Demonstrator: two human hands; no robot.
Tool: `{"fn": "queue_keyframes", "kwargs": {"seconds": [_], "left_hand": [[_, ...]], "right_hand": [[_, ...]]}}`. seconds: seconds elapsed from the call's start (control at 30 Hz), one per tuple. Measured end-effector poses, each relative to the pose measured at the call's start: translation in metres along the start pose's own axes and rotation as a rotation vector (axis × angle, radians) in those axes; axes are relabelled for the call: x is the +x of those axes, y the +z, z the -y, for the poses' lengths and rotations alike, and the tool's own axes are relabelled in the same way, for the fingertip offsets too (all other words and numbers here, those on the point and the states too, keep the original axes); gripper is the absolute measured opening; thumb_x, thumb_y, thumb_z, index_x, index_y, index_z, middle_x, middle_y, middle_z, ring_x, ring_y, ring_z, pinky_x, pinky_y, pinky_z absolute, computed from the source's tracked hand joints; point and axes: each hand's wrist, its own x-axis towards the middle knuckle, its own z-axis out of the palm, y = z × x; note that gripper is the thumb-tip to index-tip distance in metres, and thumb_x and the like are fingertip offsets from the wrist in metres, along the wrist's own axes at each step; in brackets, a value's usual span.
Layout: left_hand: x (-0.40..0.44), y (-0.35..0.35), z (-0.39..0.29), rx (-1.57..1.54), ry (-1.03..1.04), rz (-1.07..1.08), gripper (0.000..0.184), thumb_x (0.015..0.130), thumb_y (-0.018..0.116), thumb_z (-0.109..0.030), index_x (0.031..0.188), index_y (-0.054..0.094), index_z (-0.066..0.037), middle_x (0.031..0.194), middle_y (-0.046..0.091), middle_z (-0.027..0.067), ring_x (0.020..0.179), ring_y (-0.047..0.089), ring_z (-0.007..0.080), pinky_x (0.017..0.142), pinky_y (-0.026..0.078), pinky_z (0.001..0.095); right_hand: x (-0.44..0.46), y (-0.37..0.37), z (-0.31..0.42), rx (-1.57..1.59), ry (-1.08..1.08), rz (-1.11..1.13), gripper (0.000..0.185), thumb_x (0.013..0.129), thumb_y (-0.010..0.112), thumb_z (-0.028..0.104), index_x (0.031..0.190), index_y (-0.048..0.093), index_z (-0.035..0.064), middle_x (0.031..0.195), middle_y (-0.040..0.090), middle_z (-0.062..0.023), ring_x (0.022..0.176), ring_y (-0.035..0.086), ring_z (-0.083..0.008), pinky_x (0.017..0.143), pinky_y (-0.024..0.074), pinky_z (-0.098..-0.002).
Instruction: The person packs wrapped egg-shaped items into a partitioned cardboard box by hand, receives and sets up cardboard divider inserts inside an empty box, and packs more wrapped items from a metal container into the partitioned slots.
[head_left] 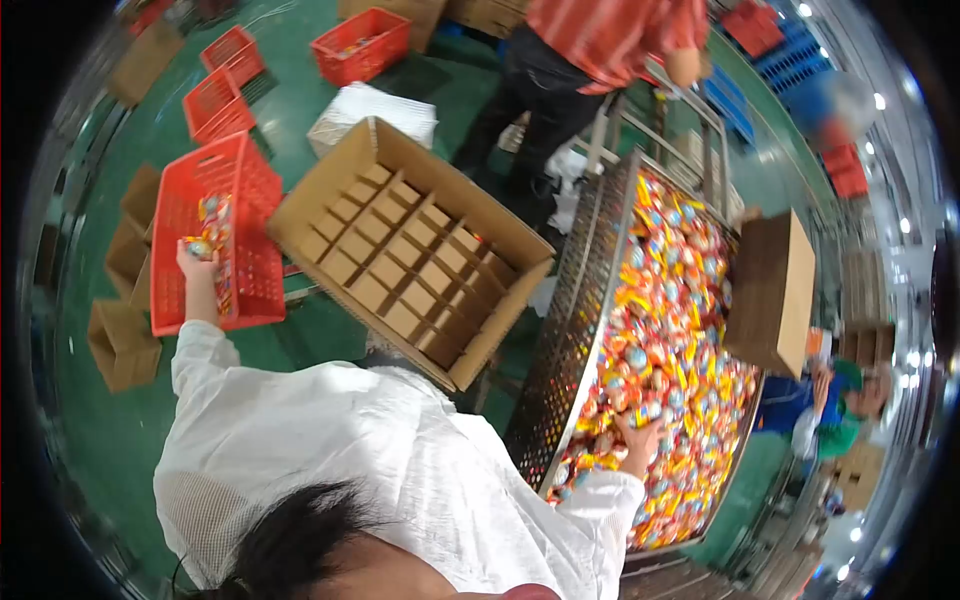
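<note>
My left hand [197,258] is closed on a colourful wrapped candy [198,246], above a red plastic basket [172,285] at the left. More wrapped packets [215,210] lie inside that basket. Over on the right, my right hand [640,442] rests on a large heap of shiny wrapped candies [655,350], its fingers apart among the packets. The heap fills a perforated metal bin [565,340]. Between my arms stands an open cardboard box [330,270] with a grid of cardboard dividers. A bit of something orange shows in one of its far cells.
Behind the box stands a person in a red striped shirt [610,40]. A brown carton [765,290] rests at the bin's far edge, with another person in blue and green [835,415] beyond it. More red baskets [362,48] and cardboard boxes [120,345] sit on the green floor.
</note>
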Motion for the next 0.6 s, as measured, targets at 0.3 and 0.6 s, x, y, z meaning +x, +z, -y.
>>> {"fn": "queue_keyframes", "kwargs": {"seconds": [0.3,0.6], "left_hand": [[-0.206,0.323,0.157,0.512,0.072,0.544,0.028,0.087,0.054,-0.023,0.108,0.053,-0.004,0.108,0.057,0.0041,0.096,0.054,0.0127,0.077,0.045,0.0242],[-0.519,0.349,0.51,1.456,0.039,2.03,0.028,0.083,0.061,-0.015,0.106,0.055,-0.001,0.094,0.061,0.0064,0.086,0.06,0.0119,0.074,0.048,0.024]], "right_hand": [[0.025,0.023,-0.025,0.069,-0.166,-0.148,0.128,0.046,0.077,0.055,0.141,0.0,0.0195,0.14,0.007,-0.0313,0.117,0.041,-0.0416,0.094,0.0414,-0.0413],[-0.007,0.003,-0.022,0.057,-0.027,-0.117,0.103,0.049,0.069,0.06,0.133,0.034,0.012,0.136,0.027,-0.0233,0.107,0.046,-0.0385,0.08,0.0441,-0.0473]]}}
